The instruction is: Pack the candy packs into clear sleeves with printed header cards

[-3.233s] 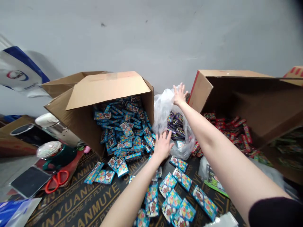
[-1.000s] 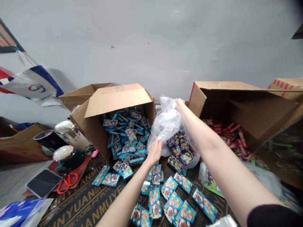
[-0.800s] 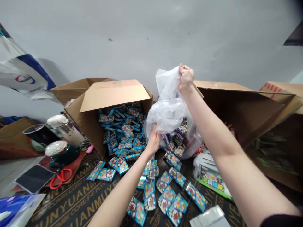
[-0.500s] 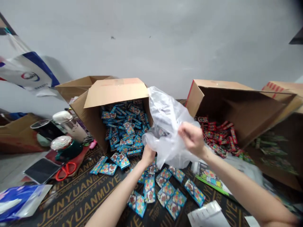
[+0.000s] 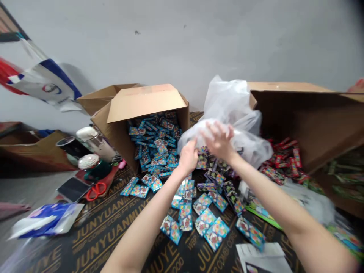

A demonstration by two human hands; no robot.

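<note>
A crumpled translucent plastic bag [image 5: 227, 100] is tipped between the two cartons, its mouth low. My left hand [image 5: 189, 157] is closed on the bag's left edge. Blurred by motion, my right hand [image 5: 218, 141] lies against the front of the bag with its fingers apart. Dark purple packets [image 5: 217, 178] lie below the bag's mouth, partly hidden by my right hand and forearm. Nearer to me, several blue packets [image 5: 209, 222] are spread on the dark printed board [image 5: 110, 237].
A carton [image 5: 148, 102] on its side holds blue packets; another carton [image 5: 321, 125] at right holds red ones. Left are a phone [image 5: 73, 189], red-handled scissors [image 5: 96, 191], a jar [image 5: 98, 168] and cups. A white pouch [image 5: 264, 256] lies at the front, a blue package [image 5: 48, 222] at left.
The bag has been tipped over and moved right, and dark purple packets now lie beneath it. My left hand has risen; my right hand has moved up-left, its fist loosened. The view has shifted.
</note>
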